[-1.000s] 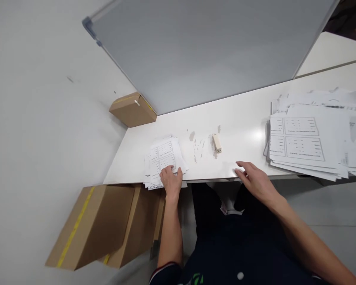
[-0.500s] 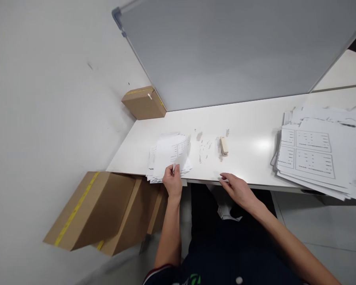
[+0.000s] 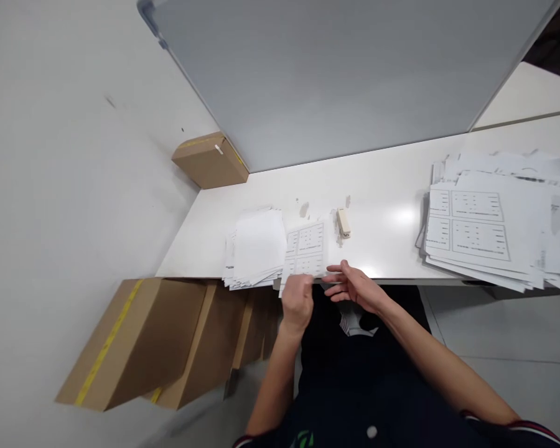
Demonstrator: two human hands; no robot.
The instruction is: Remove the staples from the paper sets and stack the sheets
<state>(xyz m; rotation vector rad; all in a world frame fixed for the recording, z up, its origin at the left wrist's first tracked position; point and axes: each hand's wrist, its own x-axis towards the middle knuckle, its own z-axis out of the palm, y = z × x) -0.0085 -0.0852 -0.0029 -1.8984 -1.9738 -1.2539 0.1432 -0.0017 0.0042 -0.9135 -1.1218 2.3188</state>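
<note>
My left hand (image 3: pixel 297 305) is closed on the near edge of a printed sheet of paper (image 3: pixel 305 246), which shows boxed text and lies partly over the table's front edge. To the left of that sheet sits a pile of papers (image 3: pixel 260 242), its top sheet looking blank. My right hand (image 3: pixel 352 287) is open, fingers apart, close to the sheet's lower right corner; whether it touches the paper I cannot tell. Beyond my right hand a small cream-coloured block, perhaps a stamp (image 3: pixel 343 223), lies on the white table (image 3: pixel 387 186).
A larger stack of printed papers (image 3: pixel 485 230) overhangs the table's front edge at right. One cardboard box (image 3: pixel 212 163) stands at the back left corner; several more boxes (image 3: pixel 135 348) stand below the left end. A grey-white board (image 3: pixel 308 81) rises behind the table.
My left hand has moved right, drawing a printed sheet off the left pile. My right hand's fingers have spread and come closer to that sheet. The camera view has shifted slightly.
</note>
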